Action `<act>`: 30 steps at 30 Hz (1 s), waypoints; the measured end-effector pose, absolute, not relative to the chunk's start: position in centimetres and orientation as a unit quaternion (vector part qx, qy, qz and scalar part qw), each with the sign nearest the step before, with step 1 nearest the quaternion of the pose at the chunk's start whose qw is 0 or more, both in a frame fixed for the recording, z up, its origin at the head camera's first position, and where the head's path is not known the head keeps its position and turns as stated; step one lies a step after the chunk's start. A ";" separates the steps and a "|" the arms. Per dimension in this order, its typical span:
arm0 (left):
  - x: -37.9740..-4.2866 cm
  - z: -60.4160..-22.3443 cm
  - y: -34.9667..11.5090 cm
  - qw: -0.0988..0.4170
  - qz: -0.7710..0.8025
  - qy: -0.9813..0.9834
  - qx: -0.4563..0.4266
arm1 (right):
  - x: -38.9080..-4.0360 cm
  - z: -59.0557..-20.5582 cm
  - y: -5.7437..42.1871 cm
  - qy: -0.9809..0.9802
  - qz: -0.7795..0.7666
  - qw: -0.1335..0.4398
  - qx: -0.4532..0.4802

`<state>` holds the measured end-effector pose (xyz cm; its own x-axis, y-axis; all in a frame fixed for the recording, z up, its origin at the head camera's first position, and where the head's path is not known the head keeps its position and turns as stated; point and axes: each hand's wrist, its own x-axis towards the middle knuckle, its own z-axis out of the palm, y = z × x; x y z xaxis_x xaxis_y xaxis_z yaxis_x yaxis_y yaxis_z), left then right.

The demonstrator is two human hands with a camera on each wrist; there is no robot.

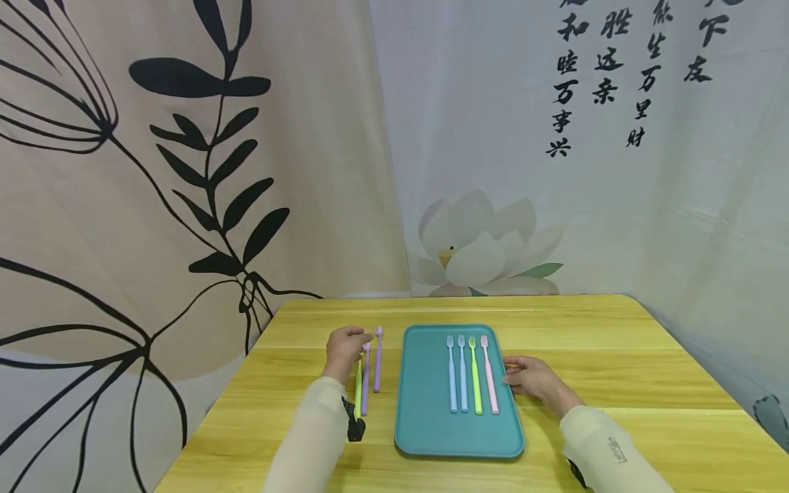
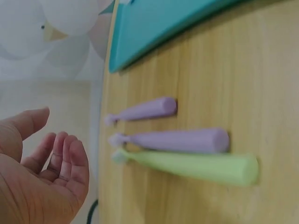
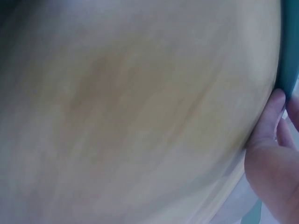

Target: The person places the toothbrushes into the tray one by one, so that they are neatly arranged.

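Note:
My left hand (image 1: 346, 350) hovers at the head ends of three toothbrushes, its fingers loosely bent and nothing in them. Those are a green toothbrush (image 2: 201, 167), a purple toothbrush (image 2: 182, 140) beside it, and another purple toothbrush (image 1: 378, 359) nearest the tray. In the head view the left hand and wrist partly cover the green one. At the right rim of the teal tray (image 1: 425, 438), my right hand (image 1: 535, 378) pinches the edge between thumb and fingers. On the tray lie two blue toothbrushes (image 1: 453, 376), a green toothbrush (image 1: 476, 380) and a pink toothbrush (image 1: 490, 380), side by side, heads away from me.
Everything lies on a yellow wood-grain table (image 1: 616, 356). Behind its far edge hangs a printed curtain (image 1: 320, 171) with plants, a lotus and dark characters. The tray's left rim stands a short way right of the loose toothbrushes.

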<state>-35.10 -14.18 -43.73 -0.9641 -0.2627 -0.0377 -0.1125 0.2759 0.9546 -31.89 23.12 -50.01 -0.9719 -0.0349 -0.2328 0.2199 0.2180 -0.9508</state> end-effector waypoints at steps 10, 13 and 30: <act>-34.4 -45.0 -16.8 0.059 -0.585 -0.795 0.148 | -32.0 -50.0 23.1 0.772 -0.624 0.103 0.061; -34.1 -45.3 -17.3 0.046 -0.581 -0.798 0.153 | -32.0 -50.0 23.1 0.772 -0.624 0.103 0.063; -32.9 -47.4 -18.4 0.009 -0.615 -0.772 0.160 | -31.9 -50.0 23.1 0.770 -0.627 0.101 0.057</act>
